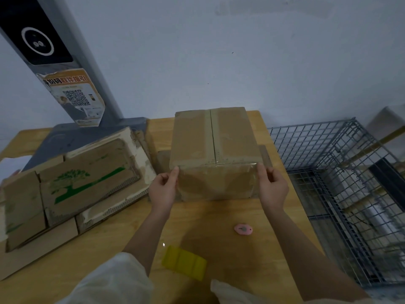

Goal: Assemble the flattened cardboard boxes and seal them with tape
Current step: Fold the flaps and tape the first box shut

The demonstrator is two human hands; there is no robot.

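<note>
While the assembled cardboard box (215,148) sits upright at the far middle of the wooden table (122,229), you've got it from both sides. Your left hand (164,190) pinches the near left top corner, thumb on the taped edge, fingers curled against the side. Your right hand (272,187) mirrors that on the near right corner, fingers bent round it. Clear tape (215,164) runs along the top's near edge and over the centre seam. To your left lies the stack of flattened boxes (72,185). Nearer you, a pink cutter (243,229) and a yellow scraper (184,262) rest on the table; a wire cage (341,185) stands to the right.
</note>
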